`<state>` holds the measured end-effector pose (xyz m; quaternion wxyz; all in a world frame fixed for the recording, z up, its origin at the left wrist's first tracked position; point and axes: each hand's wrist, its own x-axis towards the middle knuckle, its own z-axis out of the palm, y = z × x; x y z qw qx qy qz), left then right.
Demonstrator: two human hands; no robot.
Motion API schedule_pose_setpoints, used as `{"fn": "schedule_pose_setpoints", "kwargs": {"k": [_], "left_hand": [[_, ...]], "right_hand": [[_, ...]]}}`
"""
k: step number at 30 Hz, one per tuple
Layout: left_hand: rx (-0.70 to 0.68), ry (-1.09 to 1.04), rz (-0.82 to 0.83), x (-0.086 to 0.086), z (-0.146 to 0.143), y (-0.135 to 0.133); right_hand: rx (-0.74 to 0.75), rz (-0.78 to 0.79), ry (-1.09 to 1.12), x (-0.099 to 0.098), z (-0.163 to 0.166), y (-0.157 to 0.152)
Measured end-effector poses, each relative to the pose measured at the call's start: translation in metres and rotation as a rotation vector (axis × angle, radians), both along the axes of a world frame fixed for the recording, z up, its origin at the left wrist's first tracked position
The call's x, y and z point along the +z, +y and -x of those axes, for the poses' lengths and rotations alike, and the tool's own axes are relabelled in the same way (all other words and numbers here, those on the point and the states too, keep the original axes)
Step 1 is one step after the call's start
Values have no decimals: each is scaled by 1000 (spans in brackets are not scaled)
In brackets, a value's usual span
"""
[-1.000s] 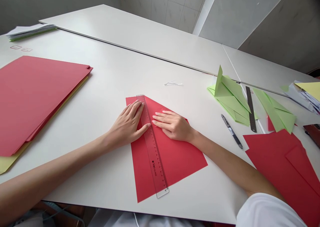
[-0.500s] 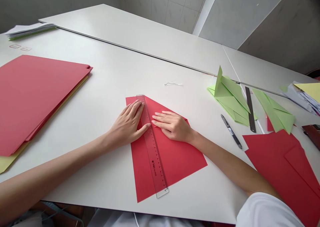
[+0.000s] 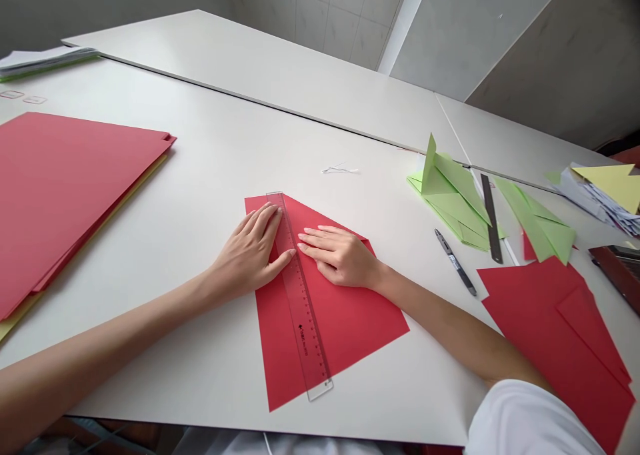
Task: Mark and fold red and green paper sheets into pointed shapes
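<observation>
A sheet of red paper (image 3: 350, 321) lies in front of me on the white table, its upper right part folded over. Across it runs a clear plastic ruler (image 3: 306, 328), slanting from upper left to lower right, with its near end past the paper's lower edge. My left hand (image 3: 253, 245) rests on the ruler's upper part, fingers stretched forward and thumb out to the right. On the folded paper just right of the ruler, my right hand (image 3: 343, 255) lies with its fingers extended to the left. Neither hand is wrapped round anything.
At left is a stack of large red sheets (image 3: 75, 181) over yellow ones. Folded green paper (image 3: 450, 195), a black ruler (image 3: 491, 218), a pen (image 3: 455, 261) and more red paper (image 3: 560, 328) lie at right. White string (image 3: 340, 169) lies beyond my hands.
The whole view has shifted slightly, so things appear a little further left. My hands, the ruler and the red paper keep nearly the same places relative to each other.
</observation>
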<state>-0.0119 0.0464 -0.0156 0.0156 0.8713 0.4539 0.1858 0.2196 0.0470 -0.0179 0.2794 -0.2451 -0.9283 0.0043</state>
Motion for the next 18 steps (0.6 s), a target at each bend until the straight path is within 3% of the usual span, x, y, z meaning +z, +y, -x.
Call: {"fn": "schedule_pose_setpoints", "kwargs": {"k": [18], "left_hand": [[16,2,-9,-4,-1,-2]], "right_hand": [[-1,13,34,-1,-1,-4]]}}
